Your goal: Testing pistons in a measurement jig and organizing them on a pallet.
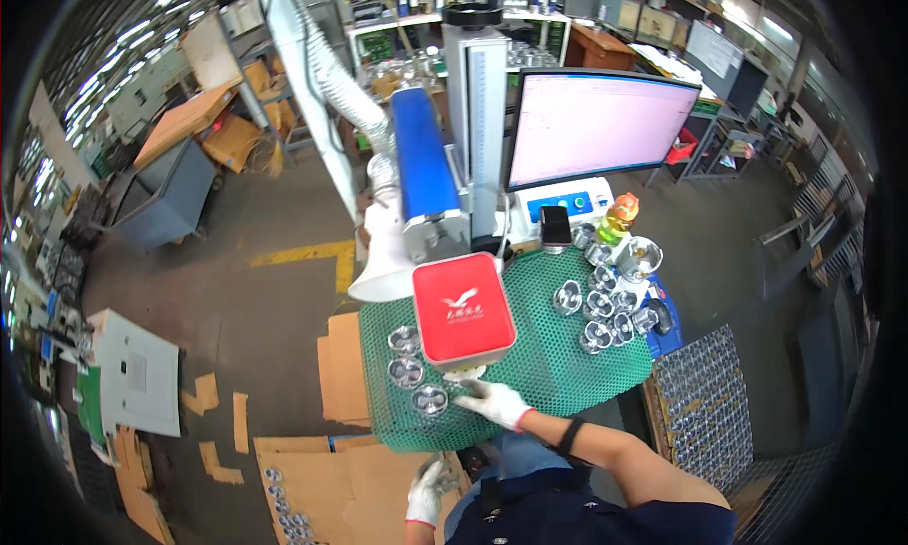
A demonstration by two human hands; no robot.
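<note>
My right hand [497, 406], in a white glove, reaches over the front of the green mesh mat [549, 384]. Its fingers are stretched toward the underside of the red-topped machine head [463, 309], where a pale piece [465, 374] partly shows. Whether the fingertips touch that piece, I cannot tell. To the left of this hand, a shiny metal piston [429, 400] sits on the mat, with two more [405, 372] behind it. My left hand [426, 496], also gloved, hangs low in front of the mat, above cardboard. Its fingers look loosely apart, and no held thing shows.
Several pistons [600, 305] stand at the mat's right side, near a bottle [619, 218] and a phone [556, 227]. A monitor [605, 124] and a white funnel-shaped hose end [386, 252] stand behind. A crate of pistons [705, 398] is at right; more lie on cardboard [369, 488].
</note>
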